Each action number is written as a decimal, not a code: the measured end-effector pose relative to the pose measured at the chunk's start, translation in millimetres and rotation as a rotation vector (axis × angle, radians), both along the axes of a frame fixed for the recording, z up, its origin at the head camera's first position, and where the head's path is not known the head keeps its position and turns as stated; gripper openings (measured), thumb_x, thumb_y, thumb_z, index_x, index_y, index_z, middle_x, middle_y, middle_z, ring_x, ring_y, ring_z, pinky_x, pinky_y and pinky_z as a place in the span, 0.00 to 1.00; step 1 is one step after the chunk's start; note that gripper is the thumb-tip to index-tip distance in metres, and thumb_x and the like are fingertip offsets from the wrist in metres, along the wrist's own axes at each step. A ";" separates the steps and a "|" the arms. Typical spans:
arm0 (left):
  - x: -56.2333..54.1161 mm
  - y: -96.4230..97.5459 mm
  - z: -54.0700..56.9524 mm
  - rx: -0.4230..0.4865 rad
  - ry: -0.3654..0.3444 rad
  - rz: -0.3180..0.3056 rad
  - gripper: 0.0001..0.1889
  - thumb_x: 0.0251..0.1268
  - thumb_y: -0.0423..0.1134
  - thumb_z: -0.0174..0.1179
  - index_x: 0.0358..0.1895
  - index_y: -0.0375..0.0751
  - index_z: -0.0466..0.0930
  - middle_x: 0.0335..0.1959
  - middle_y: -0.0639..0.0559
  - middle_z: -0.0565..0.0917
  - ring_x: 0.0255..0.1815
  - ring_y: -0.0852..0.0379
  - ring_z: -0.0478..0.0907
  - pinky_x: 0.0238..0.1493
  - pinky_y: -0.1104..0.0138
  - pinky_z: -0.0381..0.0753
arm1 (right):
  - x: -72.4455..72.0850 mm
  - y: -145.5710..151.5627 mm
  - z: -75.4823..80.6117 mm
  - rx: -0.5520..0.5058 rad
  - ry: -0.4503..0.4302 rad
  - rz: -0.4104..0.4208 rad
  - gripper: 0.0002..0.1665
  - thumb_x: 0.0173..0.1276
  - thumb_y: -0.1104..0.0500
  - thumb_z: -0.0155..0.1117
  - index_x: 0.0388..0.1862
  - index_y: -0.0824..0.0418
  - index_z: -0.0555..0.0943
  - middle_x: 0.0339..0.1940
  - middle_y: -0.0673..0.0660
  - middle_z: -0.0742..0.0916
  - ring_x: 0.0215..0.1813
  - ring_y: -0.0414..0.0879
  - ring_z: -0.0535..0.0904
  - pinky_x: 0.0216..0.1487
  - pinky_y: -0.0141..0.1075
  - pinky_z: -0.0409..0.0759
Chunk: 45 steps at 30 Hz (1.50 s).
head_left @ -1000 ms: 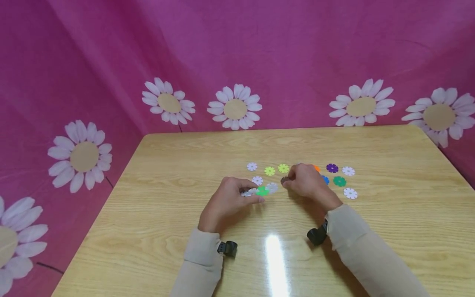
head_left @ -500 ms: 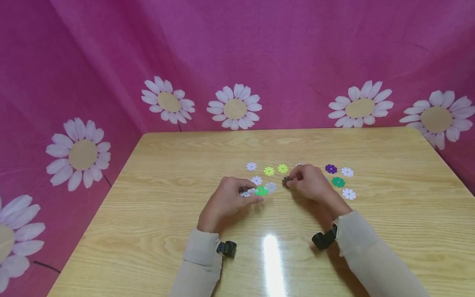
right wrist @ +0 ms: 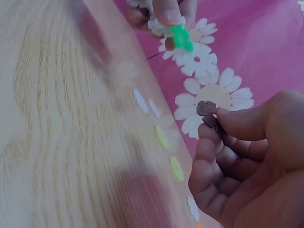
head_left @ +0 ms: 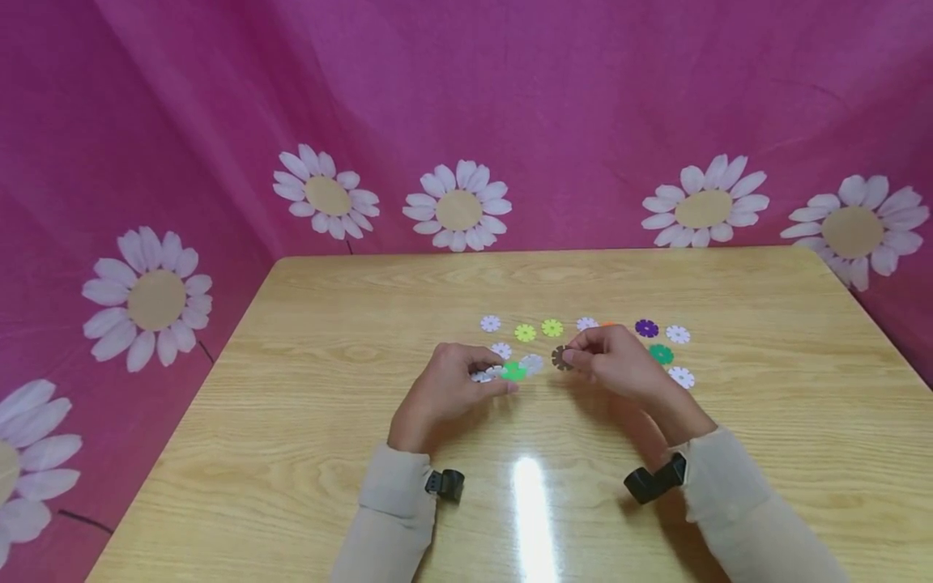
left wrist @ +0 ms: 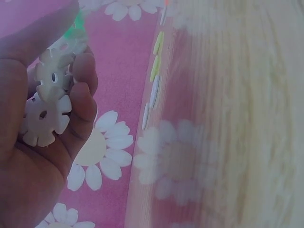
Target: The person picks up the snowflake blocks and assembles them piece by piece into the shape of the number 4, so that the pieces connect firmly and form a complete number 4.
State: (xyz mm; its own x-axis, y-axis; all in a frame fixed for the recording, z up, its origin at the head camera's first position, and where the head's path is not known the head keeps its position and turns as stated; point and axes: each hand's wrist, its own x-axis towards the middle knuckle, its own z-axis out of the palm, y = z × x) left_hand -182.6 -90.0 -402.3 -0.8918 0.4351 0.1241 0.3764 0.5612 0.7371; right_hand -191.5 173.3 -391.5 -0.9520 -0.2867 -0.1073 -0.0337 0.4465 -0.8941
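Note:
My left hand (head_left: 453, 385) holds a chain of flat notched snowflake discs joined edge to edge. Whitish discs (left wrist: 45, 118) lie within its fingers in the left wrist view. Beyond the fingertips the chain runs on to a bright green disc (head_left: 513, 371), then a whitish disc (head_left: 533, 364) at its free end. A brown notched disc (head_left: 560, 358) is pinched between thumb and fingers of my right hand (head_left: 623, 364). In the right wrist view this brown disc (right wrist: 207, 108) stands tilted at the thumb tip, apart from the chain.
Behind the hands, loose discs lie on the wooden table (head_left: 328, 324): two yellow ones, including this yellow disc (head_left: 552, 328), a purple disc (head_left: 646, 328), a dark green disc (head_left: 661, 354) and several white ones. My right hand partly covers an orange disc (head_left: 608, 325). A flowered pink cloth (head_left: 568, 121) hangs behind.
My right wrist has swung to the right and the brown disc shows more fully. A white disc behind that hand has come into view; a blue one is now hidden. The left hand stays nearly still.

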 end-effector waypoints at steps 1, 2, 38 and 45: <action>-0.1 0.1 0.1 -0.001 -0.002 -0.002 0.15 0.57 0.44 0.75 0.46 0.43 0.90 0.37 0.61 0.85 0.34 0.61 0.77 0.39 0.68 0.79 | 1.2 -0.2 1.4 -0.021 -0.012 0.005 0.08 0.73 0.63 0.62 0.38 0.70 0.82 0.36 0.63 0.85 0.29 0.46 0.73 0.27 0.34 0.73; -0.3 0.2 0.2 -0.001 -0.002 -0.003 0.15 0.57 0.44 0.75 0.46 0.43 0.90 0.38 0.61 0.85 0.35 0.61 0.77 0.40 0.68 0.79 | 2.1 -0.6 2.6 -0.040 -0.021 0.010 0.09 0.73 0.63 0.62 0.38 0.70 0.82 0.37 0.62 0.85 0.30 0.46 0.73 0.28 0.34 0.74; -1.0 9.9 -0.7 0.048 0.107 -0.075 0.12 0.55 0.41 0.76 0.40 0.41 0.90 0.31 0.59 0.85 0.27 0.64 0.73 0.31 0.71 0.76 | 5.4 -8.2 3.4 -0.183 -0.140 0.013 0.12 0.73 0.63 0.63 0.42 0.75 0.83 0.28 0.63 0.84 0.26 0.44 0.79 0.28 0.34 0.80; -1.6 10.0 -0.4 0.042 0.110 -0.095 0.13 0.54 0.41 0.76 0.41 0.40 0.90 0.31 0.59 0.85 0.26 0.64 0.71 0.29 0.71 0.74 | 6.0 -8.6 2.4 -0.178 -0.152 0.015 0.12 0.73 0.63 0.63 0.41 0.75 0.83 0.27 0.63 0.84 0.26 0.44 0.78 0.28 0.34 0.80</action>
State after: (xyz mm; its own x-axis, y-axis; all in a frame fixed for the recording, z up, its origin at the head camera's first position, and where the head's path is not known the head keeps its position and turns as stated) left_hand -184.2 -80.0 -402.6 -0.8270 0.5091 0.2387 0.5061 0.4890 0.7104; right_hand -185.5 164.7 -389.1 -0.9243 -0.3279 -0.1954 0.1015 0.2822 -0.9540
